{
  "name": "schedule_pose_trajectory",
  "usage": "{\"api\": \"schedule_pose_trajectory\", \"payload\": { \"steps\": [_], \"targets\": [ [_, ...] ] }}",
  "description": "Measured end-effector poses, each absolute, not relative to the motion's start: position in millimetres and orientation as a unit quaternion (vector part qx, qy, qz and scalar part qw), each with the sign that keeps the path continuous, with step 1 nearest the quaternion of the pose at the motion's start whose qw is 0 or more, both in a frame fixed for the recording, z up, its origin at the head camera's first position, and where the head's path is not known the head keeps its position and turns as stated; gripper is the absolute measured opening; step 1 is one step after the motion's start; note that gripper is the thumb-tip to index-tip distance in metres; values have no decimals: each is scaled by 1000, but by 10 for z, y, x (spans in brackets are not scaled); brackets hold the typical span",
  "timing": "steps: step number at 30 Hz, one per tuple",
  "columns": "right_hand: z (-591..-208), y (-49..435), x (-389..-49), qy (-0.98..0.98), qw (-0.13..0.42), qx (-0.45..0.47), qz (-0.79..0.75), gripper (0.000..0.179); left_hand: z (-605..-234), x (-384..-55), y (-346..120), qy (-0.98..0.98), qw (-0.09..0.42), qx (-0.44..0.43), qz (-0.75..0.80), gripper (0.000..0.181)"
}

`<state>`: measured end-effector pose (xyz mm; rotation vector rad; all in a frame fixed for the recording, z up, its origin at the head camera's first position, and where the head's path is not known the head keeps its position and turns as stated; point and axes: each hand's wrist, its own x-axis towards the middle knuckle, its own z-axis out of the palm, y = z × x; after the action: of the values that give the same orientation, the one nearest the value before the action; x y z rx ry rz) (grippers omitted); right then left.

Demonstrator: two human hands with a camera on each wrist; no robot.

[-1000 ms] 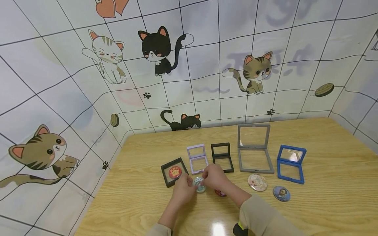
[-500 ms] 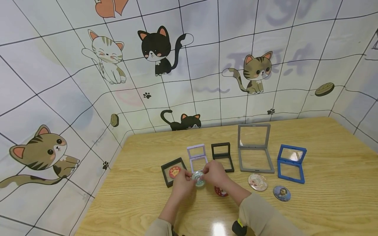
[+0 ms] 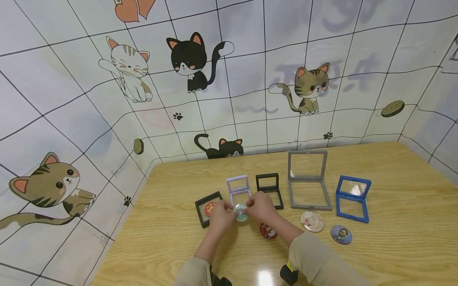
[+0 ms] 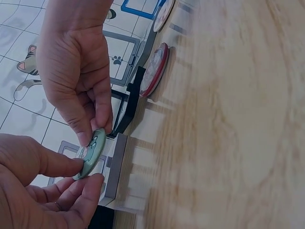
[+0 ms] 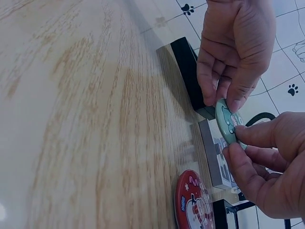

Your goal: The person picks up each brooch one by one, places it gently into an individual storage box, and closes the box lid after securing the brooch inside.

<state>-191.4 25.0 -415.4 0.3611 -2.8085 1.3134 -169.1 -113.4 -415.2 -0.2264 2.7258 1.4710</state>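
Note:
Between both hands is a round mint-green badge (image 3: pixel 241 213) with a cartoon print, raised above the table. My left hand (image 3: pixel 222 217) pinches its left edge between thumb and fingers. On the opposite edge my right hand (image 3: pixel 262 208) pinches it too, as the green badge (image 5: pixel 228 122) in the right wrist view also shows. Just behind the badge stands an open lilac frame (image 3: pixel 238 184), its lower half partly hidden. A black frame (image 3: pixel 200 214) with a red badge (image 3: pixel 209 208) inside lies by the left hand, which covers part of it.
An open small black frame (image 3: pixel 267 175), a large grey frame (image 3: pixel 307 179) and a blue frame (image 3: pixel 352 196) stand in a row. On the wooden table (image 3: pixel 164 246) lie a dark red badge (image 3: pixel 267 231), a pale badge (image 3: pixel 312 221) and a blue portrait badge (image 3: pixel 341 234).
Both hands have lifted the green badge and moved it away from the body, closer to the lilac frame. The dark red badge shows more fully now.

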Motion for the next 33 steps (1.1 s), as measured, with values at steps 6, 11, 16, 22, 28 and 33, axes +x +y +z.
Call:
{"api": "schedule_pose_trajectory", "payload": {
  "steps": [6, 11, 16, 22, 28, 33],
  "targets": [
    [-4172, 261, -1929, -892, 5, 104, 439, 12, -4132, -1699, -1114, 867, 0, -59, 495, 16],
    [-4191, 272, -1964, -888, 12, 105, 448, 15, -4119, -1731, -1099, 863, -11, -67, 500, 15],
    [-4200, 279, -1993, -884, 22, 109, 453, 17, -4127, -1797, -1094, 859, 3, -85, 504, 17],
    [-4206, 279, -2019, -883, 27, 107, 457, 18, -4130, -1859, -1093, 859, 3, -85, 505, 19],
    [-4198, 270, -2044, -885, 10, 84, 458, 21, -4118, -1911, -1079, 856, 8, -91, 510, 18],
    [-4206, 262, -2076, -884, 6, 69, 462, 20, -4114, -1956, -1067, 851, 11, -103, 515, 17]
  ]
}}
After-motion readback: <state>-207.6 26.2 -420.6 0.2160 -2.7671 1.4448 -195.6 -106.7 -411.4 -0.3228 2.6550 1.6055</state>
